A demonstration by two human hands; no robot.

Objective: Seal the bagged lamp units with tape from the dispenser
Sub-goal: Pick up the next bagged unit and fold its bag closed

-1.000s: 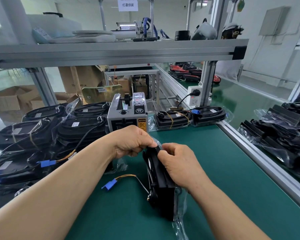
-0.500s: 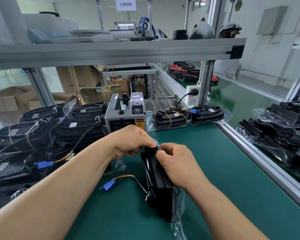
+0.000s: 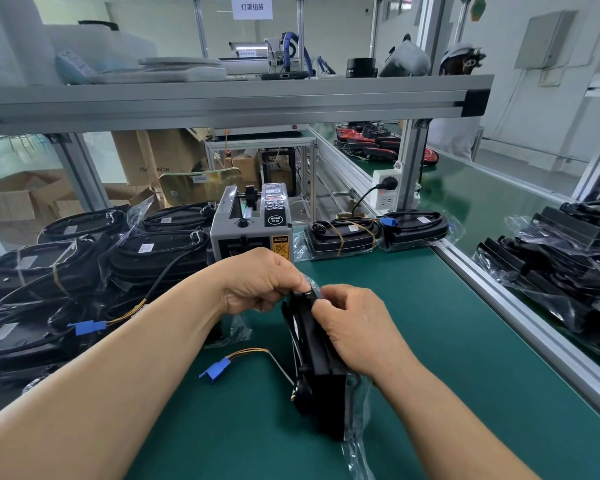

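A black lamp unit (image 3: 321, 386) stands on edge on the green mat in front of me, inside a clear plastic bag (image 3: 355, 455). My left hand (image 3: 257, 282) pinches the bag's top at the unit's upper end. My right hand (image 3: 355, 327) grips the unit's right side and presses the bag fold at the same spot. Its wire with a blue connector (image 3: 217, 370) trails left on the mat. The grey tape dispenser (image 3: 251, 225) stands just behind my left hand. Whether tape is between my fingers is hidden.
Many bagged lamp units (image 3: 84, 271) are piled at the left. Two more lamp units (image 3: 378, 233) lie behind right of the dispenser. An aluminium rail (image 3: 520, 323) borders the mat on the right, with another pile (image 3: 561, 261) beyond. A shelf (image 3: 222, 98) hangs overhead.
Both hands and the unit stay almost where they were; the fingers have shifted slightly at the bag's top fold.
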